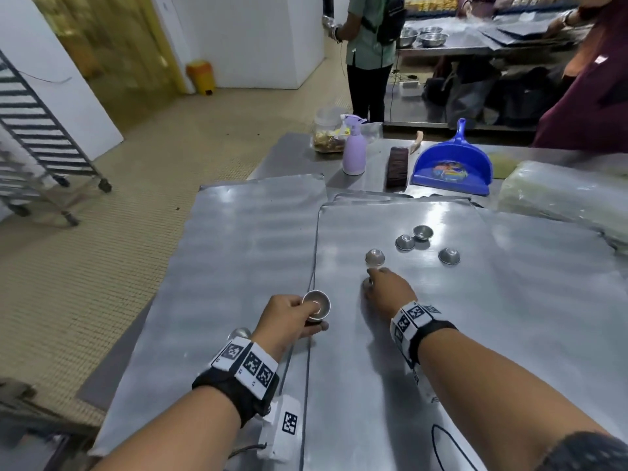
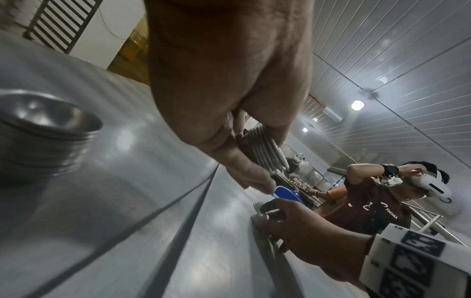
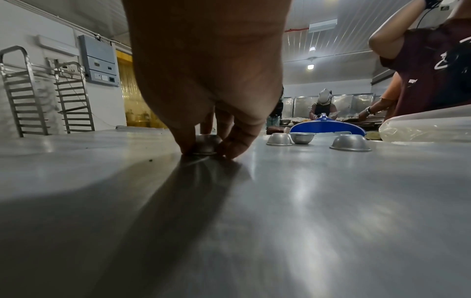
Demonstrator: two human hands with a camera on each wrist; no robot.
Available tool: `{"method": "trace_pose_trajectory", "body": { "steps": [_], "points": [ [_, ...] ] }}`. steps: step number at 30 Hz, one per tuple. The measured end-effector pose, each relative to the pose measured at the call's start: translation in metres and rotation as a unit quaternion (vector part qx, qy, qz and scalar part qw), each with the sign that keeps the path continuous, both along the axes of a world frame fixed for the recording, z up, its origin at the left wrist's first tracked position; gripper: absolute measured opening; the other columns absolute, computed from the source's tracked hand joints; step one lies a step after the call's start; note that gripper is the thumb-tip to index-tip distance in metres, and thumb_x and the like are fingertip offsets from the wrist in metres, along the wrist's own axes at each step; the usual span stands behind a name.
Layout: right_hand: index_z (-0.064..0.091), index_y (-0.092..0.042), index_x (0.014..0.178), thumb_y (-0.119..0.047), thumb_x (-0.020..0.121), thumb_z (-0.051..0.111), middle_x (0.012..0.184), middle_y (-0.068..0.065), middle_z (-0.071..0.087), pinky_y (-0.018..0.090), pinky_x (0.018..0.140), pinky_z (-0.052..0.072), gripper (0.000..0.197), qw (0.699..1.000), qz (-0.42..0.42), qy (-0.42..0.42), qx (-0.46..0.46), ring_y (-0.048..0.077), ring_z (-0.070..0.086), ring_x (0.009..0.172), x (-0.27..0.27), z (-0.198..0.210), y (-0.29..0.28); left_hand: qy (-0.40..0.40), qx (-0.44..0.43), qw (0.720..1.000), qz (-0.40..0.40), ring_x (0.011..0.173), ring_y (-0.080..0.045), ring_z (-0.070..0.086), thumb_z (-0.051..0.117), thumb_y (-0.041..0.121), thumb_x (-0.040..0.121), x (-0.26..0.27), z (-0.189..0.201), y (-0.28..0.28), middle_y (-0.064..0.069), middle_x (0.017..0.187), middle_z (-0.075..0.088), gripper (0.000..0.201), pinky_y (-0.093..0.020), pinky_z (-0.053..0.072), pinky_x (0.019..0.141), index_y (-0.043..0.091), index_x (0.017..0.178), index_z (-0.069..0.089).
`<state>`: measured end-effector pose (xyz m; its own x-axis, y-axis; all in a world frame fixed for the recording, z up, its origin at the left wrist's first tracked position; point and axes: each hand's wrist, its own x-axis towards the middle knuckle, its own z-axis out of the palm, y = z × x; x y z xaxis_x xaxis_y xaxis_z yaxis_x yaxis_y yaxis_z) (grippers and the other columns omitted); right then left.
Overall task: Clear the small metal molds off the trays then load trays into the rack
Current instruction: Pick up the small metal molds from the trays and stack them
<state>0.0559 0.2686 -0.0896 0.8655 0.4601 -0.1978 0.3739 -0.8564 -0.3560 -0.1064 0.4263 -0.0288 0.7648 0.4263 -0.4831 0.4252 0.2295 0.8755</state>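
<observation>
The mold-clearing step is in hand; no tray has gone to the rack yet.

Nearest the person, the left hand (image 1: 289, 317) hovers over the seam where two trays meet. Its fingers and thumb are curled round a nested stack of molds (image 1: 316, 304), mouth up; the left wrist view shows the ribbed rims of several nested together. Just behind that wrist, on the left tray (image 1: 238, 239), stands a second stack of molds (image 2: 48, 129), also mouth up.

A little farther in, on the right tray (image 1: 509, 334), the right hand (image 1: 387, 288) is lowered with its fingertips touching the tray. In the right wrist view the thumb and fingers pinch an upturned mold (image 3: 206, 144) that rests rim-down on the tray, toward its left edge.

Beyond it lies another inverted mold (image 1: 374, 257), then toward the tray's far edge a touching pair, an inverted one (image 1: 405, 242) and an upright mold (image 1: 422, 232), with a lone inverted mold (image 1: 449, 255) to their right.

Next, I judge, the pinched mold must be lifted, turned mouth up and seated in the left hand's stack. Its smooth dome may slip, so the grip should be near the rim. The other four follow.

The rack (image 1: 37, 137) stands on the floor well to the left.
</observation>
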Motion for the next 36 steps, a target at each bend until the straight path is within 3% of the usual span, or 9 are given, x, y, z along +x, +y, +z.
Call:
{"method": "trace_pose_trajectory", "body": {
  "steps": [4,6,10,14,16,22,25,30,36],
  "points": [
    [0.054,-0.008,0.118,-0.023,0.102,0.041,0.121,0.016,0.054,0.038,0.083,0.044,0.026,1.000,-0.014,0.001,0.017,0.038,0.060,0.104,-0.021,-0.004,-0.017,0.005,0.006,1.000,-0.003,0.074,-0.030,0.077,0.061,0.003,0.092,0.001,-0.010,-0.018,-0.020,0.081,0.072,0.011,-0.043,0.061,0.080,-0.007,0.089,0.066],
    [0.051,-0.009,0.122,-0.022,0.101,0.043,0.122,0.015,0.055,0.038,0.082,0.044,0.026,0.999,-0.018,-0.004,0.030,0.037,0.060,0.105,-0.032,-0.004,-0.026,0.002,0.005,1.000,0.000,0.075,-0.029,0.077,0.062,0.004,0.092,0.000,-0.015,-0.026,-0.014,0.074,0.073,0.010,-0.045,0.060,0.082,-0.005,0.089,0.066],
    [0.045,-0.014,0.139,-0.026,0.097,0.055,0.133,0.011,0.045,0.038,0.090,0.048,0.045,0.997,-0.036,0.012,0.069,0.038,0.061,0.106,-0.051,0.000,-0.043,-0.001,0.005,1.000,0.012,0.077,-0.026,0.078,0.062,0.008,0.091,-0.008,-0.024,-0.041,-0.011,0.076,0.074,0.010,-0.032,0.060,0.063,0.000,0.094,0.068],
    [0.060,-0.013,0.114,-0.027,0.091,0.064,0.120,0.006,0.048,0.035,0.086,0.049,0.027,0.989,-0.064,0.008,0.132,0.034,0.061,0.097,-0.064,0.005,-0.052,-0.009,0.001,1.000,0.007,0.075,-0.027,0.077,0.059,0.003,0.092,-0.012,-0.032,-0.048,-0.018,0.084,0.072,0.013,-0.034,0.062,0.066,-0.001,0.099,0.069],
    [0.064,-0.012,0.104,-0.024,0.090,0.063,0.117,0.005,0.050,0.032,0.085,0.048,0.018,0.988,-0.064,0.015,0.143,0.030,0.061,0.097,-0.067,0.007,-0.055,-0.009,0.003,1.000,0.000,0.074,-0.028,0.077,0.058,0.002,0.092,-0.010,-0.034,-0.050,-0.020,0.086,0.071,0.012,-0.041,0.063,0.075,-0.002,0.097,0.068],
    [0.064,-0.016,0.097,-0.027,0.083,0.068,0.110,0.001,0.055,0.032,0.085,0.049,0.018,0.988,-0.067,0.026,0.133,0.024,0.060,0.096,-0.076,0.011,-0.062,-0.011,0.002,1.000,-0.007,0.074,-0.029,0.077,0.057,0.002,0.092,0.000,-0.038,-0.047,-0.019,0.088,0.070,0.012,-0.037,0.063,0.070,-0.003,0.096,0.067],
    [0.060,-0.019,0.102,-0.029,0.082,0.068,0.107,0.002,0.058,0.033,0.084,0.049,0.023,0.987,-0.077,0.030,0.137,0.024,0.060,0.097,-0.077,0.009,-0.062,-0.011,-0.001,1.000,-0.009,0.075,-0.031,0.077,0.057,0.001,0.092,0.004,-0.042,-0.046,-0.020,0.090,0.070,0.012,-0.039,0.063,0.073,-0.004,0.097,0.067],
    [0.048,-0.021,0.143,-0.034,0.085,0.067,0.130,0.005,0.055,0.036,0.098,0.046,0.062,0.988,-0.076,0.041,0.126,0.026,0.057,0.117,-0.075,0.005,-0.062,-0.011,-0.005,1.000,-0.012,0.076,-0.033,0.077,0.058,0.000,0.091,0.009,-0.048,-0.046,-0.020,0.089,0.070,0.009,-0.040,0.062,0.076,-0.003,0.092,0.066],
    [0.054,-0.020,0.139,-0.042,0.084,0.067,0.130,0.002,0.052,0.031,0.097,0.044,0.060,0.994,-0.055,0.038,0.087,0.022,0.054,0.120,-0.076,0.005,-0.061,-0.013,-0.008,1.000,-0.011,0.076,-0.034,0.077,0.059,0.000,0.091,0.013,-0.050,-0.045,-0.021,0.092,0.070,0.010,-0.037,0.062,0.072,-0.005,0.096,0.066]
  ]
}}
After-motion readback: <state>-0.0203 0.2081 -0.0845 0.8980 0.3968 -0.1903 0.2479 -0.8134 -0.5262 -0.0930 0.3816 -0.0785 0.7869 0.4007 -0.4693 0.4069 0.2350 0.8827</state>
